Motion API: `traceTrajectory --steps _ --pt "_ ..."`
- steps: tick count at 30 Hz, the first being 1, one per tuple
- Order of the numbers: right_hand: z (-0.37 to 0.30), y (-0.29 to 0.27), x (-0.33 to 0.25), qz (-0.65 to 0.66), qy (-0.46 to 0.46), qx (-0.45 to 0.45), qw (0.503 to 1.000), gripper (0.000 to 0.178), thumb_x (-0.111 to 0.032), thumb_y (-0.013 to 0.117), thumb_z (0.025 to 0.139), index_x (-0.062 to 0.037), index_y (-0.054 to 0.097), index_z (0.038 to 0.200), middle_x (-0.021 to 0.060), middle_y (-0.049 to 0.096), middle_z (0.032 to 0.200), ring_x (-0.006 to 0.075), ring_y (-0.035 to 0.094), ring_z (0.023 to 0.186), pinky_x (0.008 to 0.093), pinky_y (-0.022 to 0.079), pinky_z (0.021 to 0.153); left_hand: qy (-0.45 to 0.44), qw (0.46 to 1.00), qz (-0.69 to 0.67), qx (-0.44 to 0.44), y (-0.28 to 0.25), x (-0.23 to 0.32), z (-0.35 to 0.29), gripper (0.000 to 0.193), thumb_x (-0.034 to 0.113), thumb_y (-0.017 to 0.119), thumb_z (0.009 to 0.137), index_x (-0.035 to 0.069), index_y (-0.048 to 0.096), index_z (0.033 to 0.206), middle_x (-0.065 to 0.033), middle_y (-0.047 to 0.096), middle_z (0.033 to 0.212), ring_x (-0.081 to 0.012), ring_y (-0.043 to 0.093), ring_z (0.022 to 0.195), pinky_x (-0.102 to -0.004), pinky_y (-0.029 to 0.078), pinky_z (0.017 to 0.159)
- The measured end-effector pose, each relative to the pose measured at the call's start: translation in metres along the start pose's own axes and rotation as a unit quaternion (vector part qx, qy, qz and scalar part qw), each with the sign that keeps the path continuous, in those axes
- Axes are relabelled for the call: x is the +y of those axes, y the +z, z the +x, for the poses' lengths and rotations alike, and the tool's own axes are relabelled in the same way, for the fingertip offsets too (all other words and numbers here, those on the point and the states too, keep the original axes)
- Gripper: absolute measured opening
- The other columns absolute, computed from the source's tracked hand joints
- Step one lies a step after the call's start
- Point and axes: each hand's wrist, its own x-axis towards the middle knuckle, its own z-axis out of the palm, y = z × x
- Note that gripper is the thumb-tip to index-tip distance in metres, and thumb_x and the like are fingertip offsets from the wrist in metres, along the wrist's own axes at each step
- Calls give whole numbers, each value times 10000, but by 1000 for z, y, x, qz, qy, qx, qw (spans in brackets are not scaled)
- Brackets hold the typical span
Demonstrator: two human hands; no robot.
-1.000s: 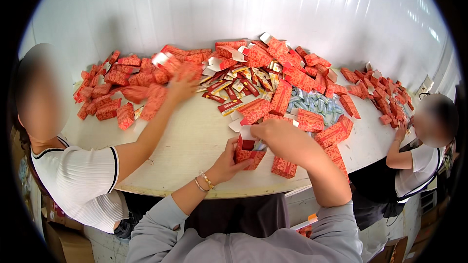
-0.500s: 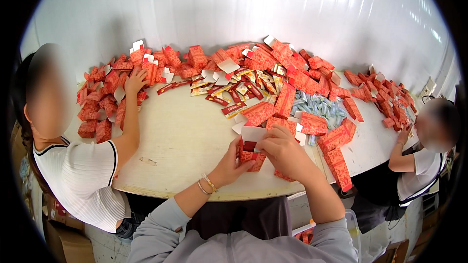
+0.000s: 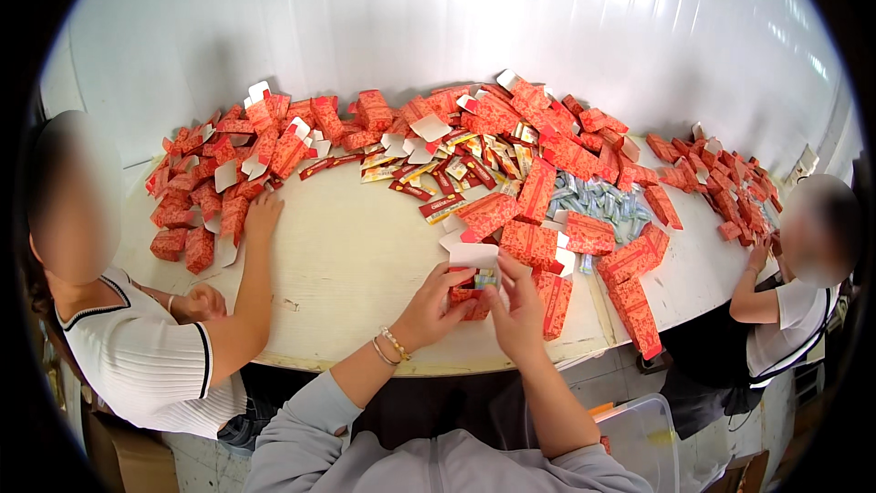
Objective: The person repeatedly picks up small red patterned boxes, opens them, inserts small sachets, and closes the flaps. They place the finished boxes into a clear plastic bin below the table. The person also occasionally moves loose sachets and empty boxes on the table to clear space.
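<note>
Near the front edge of the table, a small red patterned box (image 3: 474,256) stands between my hands with its white flap raised. My left hand (image 3: 425,313) grips its left side, a bracelet and a bangle on the wrist. Fingers of my right hand (image 3: 518,312) close on its right side, the thumb at the opening. Small packets show inside, too partly hidden to identify. Just beyond the box lie more red boxes (image 3: 527,244), red and yellow sachets (image 3: 444,182) and small pale blue-green packets (image 3: 613,212).
Heaps of red boxes (image 3: 372,110) line the wall along the curved white table (image 3: 338,274). At the left a person (image 3: 137,347) rests one hand by a pile; another person (image 3: 785,310) works at the far right. A clear plastic bin (image 3: 643,443) stands below the table edge.
My right hand has drawn back from inside the box and now grips its side. Packets show in the opening. The left person's hand has come down from the pile to the table.
</note>
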Motion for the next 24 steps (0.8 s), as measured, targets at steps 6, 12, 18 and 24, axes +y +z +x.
traceTrajectory --steps 6,12,18,24 --pt "-9 14 7 -180 -130 -18 975 348 9 754 1012 18 713 1358 189 699 1399 305 719 1229 393 600 983 -13 999 -23 20 -9 6 -1 405 74 718 1038 25 626 1429 -191 639 1362 -351 662 1251 -420 539 1070" --pt "-1 4 10 -138 -136 -71 978 291 -8 788 981 -1 762 1271 167 701 1297 281 708 1146 354 571 996 1 997 -53 56 -4 -5 -6 259 110 620 1104 22 667 1342 -169 665 1259 -314 677 1153 -380 538 1000" --pt "-1 44 23 235 -3 19 972 365 58 704 1007 -15 707 1364 125 683 1336 209 653 1238 350 517 1077 -34 977 -183 105 7 -3 -6 271 82 576 1125 36 617 1388 -161 656 1355 -257 661 1242 -387 519 1078" --pt "13 43 21 185 -43 -25 981 373 58 678 1031 -36 700 1391 121 704 1337 238 664 1256 364 508 1108 -46 950 -291 102 7 -1 0 343 -13 477 1125 52 472 1462 -236 517 1608 -277 563 1461 -446 471 1226"
